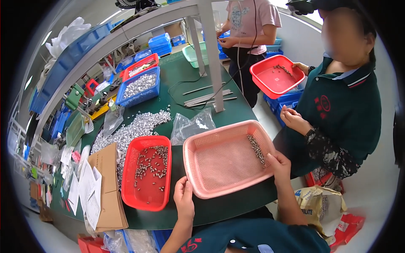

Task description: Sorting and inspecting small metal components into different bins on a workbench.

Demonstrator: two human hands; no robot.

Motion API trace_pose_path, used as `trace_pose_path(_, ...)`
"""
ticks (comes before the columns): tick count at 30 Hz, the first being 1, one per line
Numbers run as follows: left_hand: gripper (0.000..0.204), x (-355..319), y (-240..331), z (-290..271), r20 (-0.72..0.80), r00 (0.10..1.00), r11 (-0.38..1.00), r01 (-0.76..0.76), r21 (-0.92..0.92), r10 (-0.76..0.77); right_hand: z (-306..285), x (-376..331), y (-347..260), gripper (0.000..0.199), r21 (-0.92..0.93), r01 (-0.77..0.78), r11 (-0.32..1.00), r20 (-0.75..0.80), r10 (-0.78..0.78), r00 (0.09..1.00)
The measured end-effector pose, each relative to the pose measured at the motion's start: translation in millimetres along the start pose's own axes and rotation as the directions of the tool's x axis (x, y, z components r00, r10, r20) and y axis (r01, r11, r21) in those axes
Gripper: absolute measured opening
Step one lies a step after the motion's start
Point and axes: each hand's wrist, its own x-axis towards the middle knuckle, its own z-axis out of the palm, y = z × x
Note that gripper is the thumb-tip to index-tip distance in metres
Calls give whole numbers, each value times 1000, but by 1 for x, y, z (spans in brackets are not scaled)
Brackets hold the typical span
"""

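Observation:
My left hand grips the near left rim of a pink mesh basket, and my right hand grips its right rim. The basket is tilted on the green table, with a short row of small metal parts gathered along its right wall. Just left of it lies a red tray scattered with several of the same metal parts.
A heap of silver parts and a blue tray of them lie farther back. Clear plastic bags, cardboard and papers sit nearby. At the right, a person in a green jacket holds another red tray; another person stands behind.

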Motion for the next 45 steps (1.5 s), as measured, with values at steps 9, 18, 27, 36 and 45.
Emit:
trace_pose_path(9,25,8,5,6,-5,1000,999,-25,23,25,-6,1,13,13,61,-35,998,30,33,999)
trace_pose_path(18,37,19,-6,-6,-141,957,939,-208,275,253,1,-6,9,15,117,-96,989,94,85,992)
trace_pose_path(27,69,13,75,5,-71,973,932,-231,-280,220,-12,4,-8,15,107,72,992,-75,-65,995)
trace_pose_path(36,67,11,97,-17,-140,990,934,-73,-351,25,-4,-16,-39,13,86,212,973,44,-217,975)
trace_pose_path(45,72,-17,137,-74,-107,988,940,-143,-309,115,31,-11,-80,13,333,-282,900,546,59,835)
